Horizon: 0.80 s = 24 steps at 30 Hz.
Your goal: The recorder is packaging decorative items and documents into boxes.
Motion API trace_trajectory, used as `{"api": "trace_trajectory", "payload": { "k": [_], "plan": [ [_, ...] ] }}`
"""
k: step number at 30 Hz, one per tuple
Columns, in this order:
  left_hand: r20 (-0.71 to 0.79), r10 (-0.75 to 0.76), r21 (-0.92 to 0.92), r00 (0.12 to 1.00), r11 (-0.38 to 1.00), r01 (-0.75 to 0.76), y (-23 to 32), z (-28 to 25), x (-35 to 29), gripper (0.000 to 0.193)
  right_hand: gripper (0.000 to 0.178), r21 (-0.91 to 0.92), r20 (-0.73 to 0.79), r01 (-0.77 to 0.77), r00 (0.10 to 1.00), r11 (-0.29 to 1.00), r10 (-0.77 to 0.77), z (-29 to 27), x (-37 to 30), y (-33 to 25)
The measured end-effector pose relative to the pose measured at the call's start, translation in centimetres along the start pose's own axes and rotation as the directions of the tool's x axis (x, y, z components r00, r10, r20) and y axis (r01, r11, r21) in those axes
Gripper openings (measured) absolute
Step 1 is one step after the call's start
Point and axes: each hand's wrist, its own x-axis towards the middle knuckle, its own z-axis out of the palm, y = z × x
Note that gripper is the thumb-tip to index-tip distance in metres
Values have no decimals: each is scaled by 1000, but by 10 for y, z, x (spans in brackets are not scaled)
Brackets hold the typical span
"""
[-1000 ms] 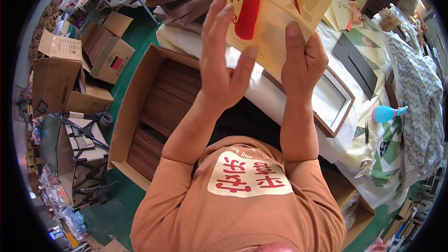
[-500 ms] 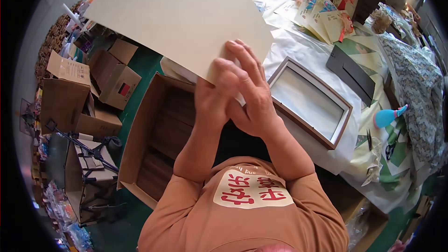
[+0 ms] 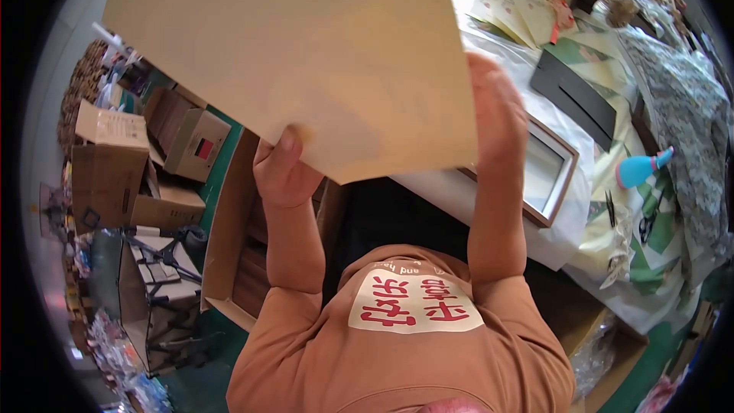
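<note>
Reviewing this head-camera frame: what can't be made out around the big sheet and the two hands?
- Head view: the front face of the beige sheet is turned away; only its plain back shows.
- The left hand shows just its thumb; its fingers are behind the sheet.
- The right hand is partly covered by the sheet's edge.
- The sheet's top is cut off by the picture's edge.
- The wooden frame is partly hidden by the right forearm.

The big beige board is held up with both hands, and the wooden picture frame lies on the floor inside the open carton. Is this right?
Not quite. The head view shows the wooden picture frame lying on the table, not in the open carton. The big beige board is indeed held by the left hand and right hand.
</note>
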Motion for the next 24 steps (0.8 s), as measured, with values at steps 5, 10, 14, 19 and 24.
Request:
{"api": "trace_trajectory", "payload": {
  "k": [5, 10, 14, 19, 24],
  "plan": [
    [-11, -201, -74, 979, 977, 200, -26, -13, -25, 48, 35, -65, 499, -410, 776, 910, 385, -6, 1, 35],
    [-146, -340, -83, 929, 940, 331, -26, -1, -34, 40, 48, 233, 476, -557, 780, 797, 407, -37, -36, 127],
    [-239, -429, 85, 871, 884, 459, -33, 9, -22, 27, 56, 691, 424, -347, 905, 634, 34, -83, -53, 168],
    [-273, -312, 235, 910, 896, 378, -29, 19, -15, 25, 52, 530, 90, -337, 935, 778, 343, -48, -31, 125],
    [-294, -217, 266, 931, 917, 297, -25, 27, -8, 23, 51, 352, 57, -182, 983, 918, 173, -24, -29, 102]
  ]
}}
